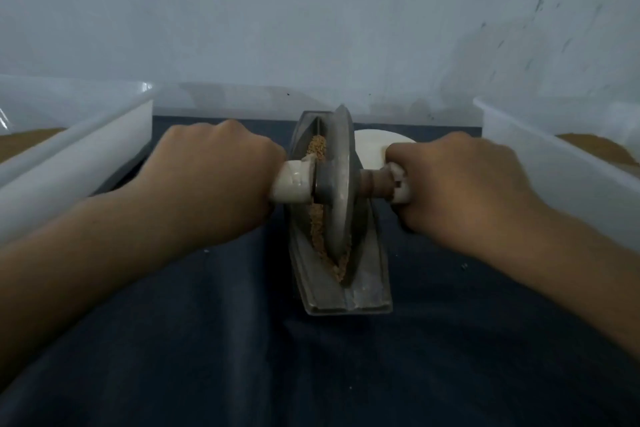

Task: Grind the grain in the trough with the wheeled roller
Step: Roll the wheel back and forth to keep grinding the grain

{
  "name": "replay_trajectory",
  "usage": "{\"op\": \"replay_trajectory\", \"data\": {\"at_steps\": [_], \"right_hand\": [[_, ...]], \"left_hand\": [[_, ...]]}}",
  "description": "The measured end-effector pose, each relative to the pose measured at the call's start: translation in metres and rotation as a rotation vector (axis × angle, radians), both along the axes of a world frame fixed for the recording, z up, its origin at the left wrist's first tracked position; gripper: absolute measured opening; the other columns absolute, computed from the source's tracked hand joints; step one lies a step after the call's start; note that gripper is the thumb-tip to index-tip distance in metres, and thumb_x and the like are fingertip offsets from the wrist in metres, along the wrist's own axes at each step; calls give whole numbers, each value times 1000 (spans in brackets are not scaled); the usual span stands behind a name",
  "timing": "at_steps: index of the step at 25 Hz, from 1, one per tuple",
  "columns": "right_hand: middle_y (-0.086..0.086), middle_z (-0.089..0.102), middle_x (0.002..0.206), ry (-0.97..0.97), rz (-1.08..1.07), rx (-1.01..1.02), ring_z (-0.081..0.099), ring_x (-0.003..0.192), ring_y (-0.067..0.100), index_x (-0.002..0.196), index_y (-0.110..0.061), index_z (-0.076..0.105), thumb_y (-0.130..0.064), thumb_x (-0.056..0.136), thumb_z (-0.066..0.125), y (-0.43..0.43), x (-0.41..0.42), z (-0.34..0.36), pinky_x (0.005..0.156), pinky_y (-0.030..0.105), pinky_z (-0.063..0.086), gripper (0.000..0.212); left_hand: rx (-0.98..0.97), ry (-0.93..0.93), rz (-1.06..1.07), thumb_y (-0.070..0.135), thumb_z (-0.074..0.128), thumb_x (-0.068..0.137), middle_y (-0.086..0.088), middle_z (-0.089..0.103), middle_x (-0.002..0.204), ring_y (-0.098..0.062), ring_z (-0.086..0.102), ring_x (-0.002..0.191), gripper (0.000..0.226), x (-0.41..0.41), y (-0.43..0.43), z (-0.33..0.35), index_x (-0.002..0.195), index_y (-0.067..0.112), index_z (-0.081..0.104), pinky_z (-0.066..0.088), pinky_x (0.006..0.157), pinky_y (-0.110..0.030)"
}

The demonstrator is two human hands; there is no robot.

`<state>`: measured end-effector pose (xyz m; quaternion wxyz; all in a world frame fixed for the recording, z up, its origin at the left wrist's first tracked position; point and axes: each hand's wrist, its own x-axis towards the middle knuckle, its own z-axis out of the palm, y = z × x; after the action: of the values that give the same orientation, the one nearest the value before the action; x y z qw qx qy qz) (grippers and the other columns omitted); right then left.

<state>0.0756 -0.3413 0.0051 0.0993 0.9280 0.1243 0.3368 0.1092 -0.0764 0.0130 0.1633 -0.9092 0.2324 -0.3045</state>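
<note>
Now | left hand (207,177), right hand (460,184) grip roller (341,191) handles | axle crosswise | trough (367,295) fore-aft

Seen from just one camera, worn up on the head. Looks forward and down, straight along the trough (346,302) from its near end. Sits close: takes in the left hand (211,180) and the right hand (460,191) big, near the middle, with the wheeled roller (341,156) between them. Reaches wide too: catches the left bin (69,156) at one side, the right bin (554,166) at the other, the dark cloth (242,357) along the bottom and the pale wall (277,10) across the top. Faces that wall nearly head-on, from just above the hands.
</note>
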Motion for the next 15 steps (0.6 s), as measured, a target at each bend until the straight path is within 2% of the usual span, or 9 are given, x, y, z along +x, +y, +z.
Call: {"op": "replay_trajectory", "data": {"at_steps": [2,3,4,6,8,9,11,12,15], "right_hand": [[-11,32,51,47,-31,-11,26,41,11,61,-29,36,-33,54,65,1,3,2,49,16,14,30],[-9,38,54,86,-87,-21,33,44,14,62,-28,37,-31,60,67,5,12,0,48,19,16,30],[-7,44,59,101,-115,-6,41,50,18,64,-28,41,-30,68,69,10,26,-2,48,22,19,29],[-2,51,72,100,-168,47,49,65,24,80,-27,56,-27,81,67,20,58,-1,54,28,29,11],[2,50,79,127,-177,82,48,70,26,95,-25,62,-22,86,64,28,78,4,59,31,33,10],[2,50,78,132,-178,85,49,70,26,94,-25,61,-21,87,63,29,81,6,59,32,33,9],[0,49,73,132,-164,82,54,68,25,83,-27,52,-23,85,64,26,69,5,56,31,33,12],[-3,47,68,112,-140,70,51,62,23,78,-28,46,-24,82,65,22,58,0,52,28,30,20],[-10,26,53,-12,-44,32,20,45,10,68,-29,36,-26,66,71,5,13,-10,48,19,12,35]], "left_hand": [[-7,-52,13,44,69,60,9,26,55,-22,36,39,17,3,2,-2,68,32,59,13,48,-16],[2,-32,52,44,68,65,8,29,55,-22,37,42,15,10,-2,-5,71,32,60,16,47,-18],[-12,-16,78,42,67,73,6,34,58,-24,44,48,12,22,-8,-9,76,31,62,23,47,-23],[-79,-14,132,35,60,85,-2,52,71,-31,61,68,8,51,-21,-11,88,28,64,34,55,-31],[-134,19,164,32,58,89,-8,61,85,-35,64,79,11,67,-29,-8,95,26,65,38,60,-34],[-153,25,160,31,58,89,-8,61,85,-35,63,79,10,67,-31,-7,95,26,65,38,60,-34],[-142,-3,138,29,60,87,-5,56,74,-33,59,67,7,52,-27,-8,85,22,59,33,55,-31],[-116,-38,109,28,63,84,-2,47,64,-30,51,57,14,38,-22,-12,78,21,53,27,51,-28],[-57,-124,-9,27,78,62,5,15,55,-20,21,43,45,-2,-9,-7,68,24,34,9,49,-20]]}}
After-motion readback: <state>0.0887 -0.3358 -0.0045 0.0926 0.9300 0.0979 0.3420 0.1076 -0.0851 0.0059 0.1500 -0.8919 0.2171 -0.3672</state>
